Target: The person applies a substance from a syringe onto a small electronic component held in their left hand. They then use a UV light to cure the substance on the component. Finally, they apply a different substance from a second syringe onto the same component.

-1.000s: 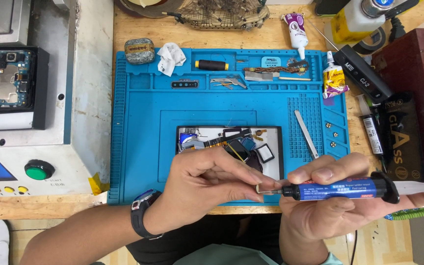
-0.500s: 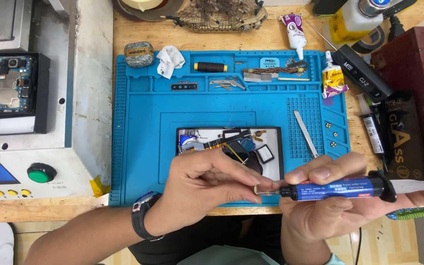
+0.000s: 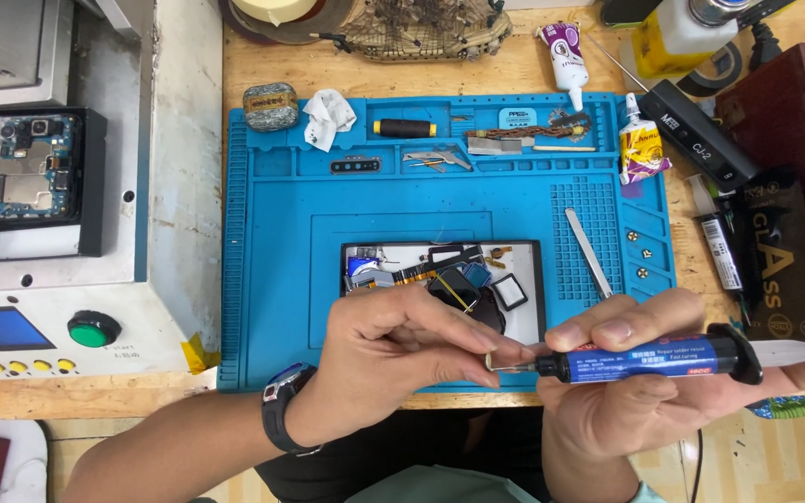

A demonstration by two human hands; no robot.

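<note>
My right hand (image 3: 626, 391) grips a blue and black syringe tube (image 3: 649, 359), held level with its tip pointing left. My left hand (image 3: 402, 349) pinches a tiny metal part (image 3: 498, 363) between thumb and forefinger, right at the syringe tip. A dark watch (image 3: 281, 419) sits on my left wrist. Both hands hover over the front edge of the blue work mat (image 3: 281, 279). Behind them on the mat lies an opened phone (image 3: 440, 279) with loose small parts on it, partly hidden by my fingers.
A metal spudger (image 3: 589, 251), tweezers (image 3: 435, 160), a black cylinder (image 3: 404, 128) and a crumpled white wipe (image 3: 328, 116) lie on the mat. Glue tubes (image 3: 643, 149) and a black tool (image 3: 705, 135) sit at right. A grey machine with a green button (image 3: 93, 329) stands left.
</note>
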